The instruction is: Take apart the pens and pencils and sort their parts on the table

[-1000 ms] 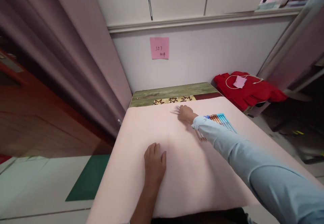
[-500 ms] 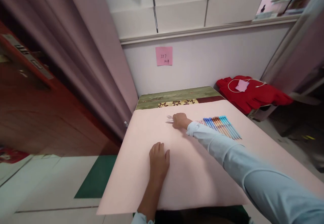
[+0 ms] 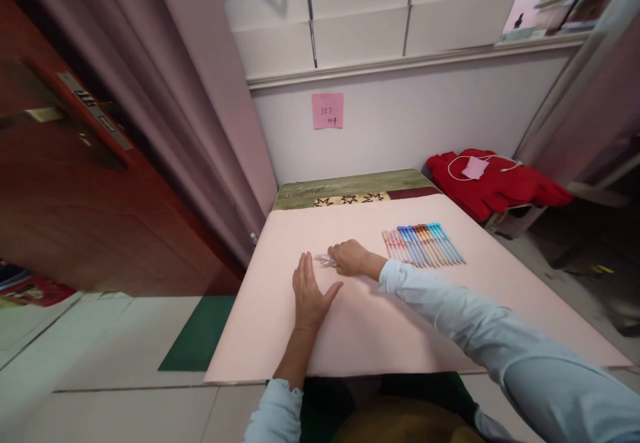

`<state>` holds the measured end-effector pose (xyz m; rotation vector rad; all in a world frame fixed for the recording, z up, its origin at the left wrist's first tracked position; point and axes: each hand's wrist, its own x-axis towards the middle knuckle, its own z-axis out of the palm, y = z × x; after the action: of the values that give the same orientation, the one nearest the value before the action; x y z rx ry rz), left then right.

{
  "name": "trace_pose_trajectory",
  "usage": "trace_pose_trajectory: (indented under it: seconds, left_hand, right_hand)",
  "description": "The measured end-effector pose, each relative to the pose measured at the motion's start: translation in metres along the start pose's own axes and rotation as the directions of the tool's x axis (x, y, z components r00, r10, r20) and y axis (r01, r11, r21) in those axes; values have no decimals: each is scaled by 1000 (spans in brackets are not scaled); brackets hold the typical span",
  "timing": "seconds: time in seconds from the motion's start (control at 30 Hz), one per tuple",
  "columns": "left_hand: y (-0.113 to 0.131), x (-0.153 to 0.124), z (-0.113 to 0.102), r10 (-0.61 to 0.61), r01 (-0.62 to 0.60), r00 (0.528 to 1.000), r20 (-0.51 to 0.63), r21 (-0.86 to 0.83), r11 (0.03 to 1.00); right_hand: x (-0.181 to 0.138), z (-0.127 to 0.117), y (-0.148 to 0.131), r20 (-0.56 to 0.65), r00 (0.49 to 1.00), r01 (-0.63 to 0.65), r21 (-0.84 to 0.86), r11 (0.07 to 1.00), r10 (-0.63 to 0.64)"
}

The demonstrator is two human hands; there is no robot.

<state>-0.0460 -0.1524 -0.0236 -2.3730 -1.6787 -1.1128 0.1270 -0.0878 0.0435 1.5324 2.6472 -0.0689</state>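
Note:
My right hand (image 3: 349,258) is closed around a small bunch of whitish pens (image 3: 326,260) low over the pink sheet (image 3: 280,323). Their ends stick out to the left, and my fingers hide the rest. Just left of those ends, my left hand (image 3: 309,294) is open, its fingers stretched forward together and its thumb spread to the right. To the right of my right hand lies a neat row of pens (image 3: 423,246), side by side, grouped by colour from pink through blue and brown to turquoise.
Beyond the sheet shows a green wood-patterned table top (image 3: 345,186) against the wall. A pink note (image 3: 328,111) is stuck on that wall. A red cloth (image 3: 495,186) with a white cable sits at the back right. A curtain (image 3: 225,129) and a wooden door (image 3: 100,216) stand left.
My right hand has come nearer to me and slightly left with the whitish pens. My left hand has moved forward beside their ends, its thumb now spread wider. The view has shifted a little.

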Motion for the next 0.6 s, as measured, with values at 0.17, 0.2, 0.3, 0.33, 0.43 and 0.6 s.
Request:
trace_pose_trajectory:
  seconds: [0.17,0.2,0.3,0.33,0.43,0.6]
  left_hand:
    - [-4,-1,4,92,-96,983,162,15,995]
    - [-6,-1,5,111,-117,977,183,18,993]
    - [-8,-1,9,171,-177,965,199,14,984]
    - [-8,0,10,183,-189,963,198,12,982]
    - [-5,2,6,175,-183,962,209,15,983]
    - [3,4,0,138,-156,958,250,55,986]
  right_hand:
    - [-35,9,-20,-113,993,43,74,996,-35]
    - [-43,8,-16,-142,990,41,125,991,-23]
    - [-67,6,11,-234,966,-33,297,954,106]
    - [-75,6,22,-252,942,-133,329,935,223]
    - [-94,8,53,-202,725,-608,262,750,658]
    - [-104,22,75,-153,640,-740,139,658,753]
